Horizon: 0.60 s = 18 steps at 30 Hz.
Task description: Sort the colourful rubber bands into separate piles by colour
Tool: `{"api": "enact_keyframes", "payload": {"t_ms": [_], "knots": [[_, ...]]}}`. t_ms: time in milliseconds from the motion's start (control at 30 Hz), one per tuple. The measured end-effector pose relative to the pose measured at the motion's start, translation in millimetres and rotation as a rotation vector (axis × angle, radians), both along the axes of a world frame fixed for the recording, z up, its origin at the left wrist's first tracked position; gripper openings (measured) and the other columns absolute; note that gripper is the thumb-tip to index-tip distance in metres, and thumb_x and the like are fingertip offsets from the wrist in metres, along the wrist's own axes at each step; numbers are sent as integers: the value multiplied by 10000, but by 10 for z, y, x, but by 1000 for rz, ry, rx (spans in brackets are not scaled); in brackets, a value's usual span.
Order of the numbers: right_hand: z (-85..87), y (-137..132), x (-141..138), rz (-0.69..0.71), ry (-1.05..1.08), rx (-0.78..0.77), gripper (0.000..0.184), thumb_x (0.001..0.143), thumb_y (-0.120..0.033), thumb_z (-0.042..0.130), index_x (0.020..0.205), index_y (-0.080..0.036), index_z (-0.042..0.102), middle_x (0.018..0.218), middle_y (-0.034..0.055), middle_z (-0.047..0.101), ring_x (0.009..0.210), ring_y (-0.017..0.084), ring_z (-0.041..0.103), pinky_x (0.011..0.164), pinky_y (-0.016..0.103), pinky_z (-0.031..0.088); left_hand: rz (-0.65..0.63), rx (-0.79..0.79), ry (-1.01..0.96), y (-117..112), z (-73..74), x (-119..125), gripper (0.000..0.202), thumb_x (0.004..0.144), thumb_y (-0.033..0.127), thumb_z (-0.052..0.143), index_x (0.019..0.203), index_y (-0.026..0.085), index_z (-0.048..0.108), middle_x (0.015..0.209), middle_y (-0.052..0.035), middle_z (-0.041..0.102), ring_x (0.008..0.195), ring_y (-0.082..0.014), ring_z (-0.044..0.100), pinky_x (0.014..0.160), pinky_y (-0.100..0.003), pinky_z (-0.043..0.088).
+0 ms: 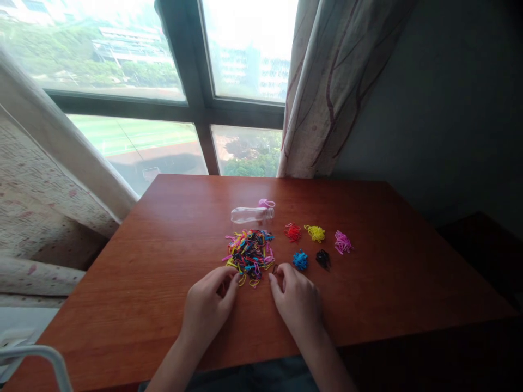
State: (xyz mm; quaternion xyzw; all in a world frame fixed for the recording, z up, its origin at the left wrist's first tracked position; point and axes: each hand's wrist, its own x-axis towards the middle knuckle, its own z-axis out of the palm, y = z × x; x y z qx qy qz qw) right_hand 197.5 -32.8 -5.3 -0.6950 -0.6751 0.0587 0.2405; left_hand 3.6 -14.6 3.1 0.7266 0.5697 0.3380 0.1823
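A mixed pile of small plastic safety-pin stitch markers (250, 253) in many colours lies on the wooden table. My left hand (210, 296) is at the pile's near left edge, thumb and forefinger closed at the markers; what they grip is hidden. Just right of the pile, my right hand (297, 299) is closed in a pinch, with a dark stitch marker (275, 268) at its fingertips. Sorted by colour, small heaps lie to the right: red markers (292, 232), yellow markers (315, 233), pink markers (344, 242), blue markers (300, 259) and black markers (322, 259).
Behind the pile a clear plastic bottle (250, 215) lies on its side, with a pink cap (266, 203) beside it. The table (134, 283) reaches to a window (196, 111) with curtains on both sides. A pale curved rail (44, 354) stands at lower left.
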Motion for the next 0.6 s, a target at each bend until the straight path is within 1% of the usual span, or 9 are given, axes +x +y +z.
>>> {"api": "enact_keyframes", "payload": {"t_ms": [100,200,433,600], "knots": [[-4,-3,-1,-4,5,-13,97,899,-190,592,819,-231,556,744,-4,684,658,173,644,559,266,292,-4,-13,6,-2,-9,-1,140,894,296,555,846,203,649,706,12,671,598,-127,603,579,-221,447],[-12,-13,8,-4,16,-9,110,905,-162,560,820,-231,559,737,-8,676,658,171,639,569,270,288,-7,-21,12,-1,-20,-7,139,895,293,553,856,204,652,739,5,682,629,-134,613,604,-229,453],[9,13,-16,-39,23,-37,121,899,-256,617,802,-229,551,739,-7,686,638,169,634,552,274,260,-18,-32,13,4,-26,-11,141,898,295,549,859,205,650,758,0,691,641,-136,618,613,-229,455],[-29,14,-8,-42,14,-18,112,904,-190,552,798,-225,564,722,-11,676,628,160,624,554,274,253,-21,-32,10,3,-22,-5,147,897,292,541,856,204,652,771,-3,697,656,-138,626,621,-229,457]]}}
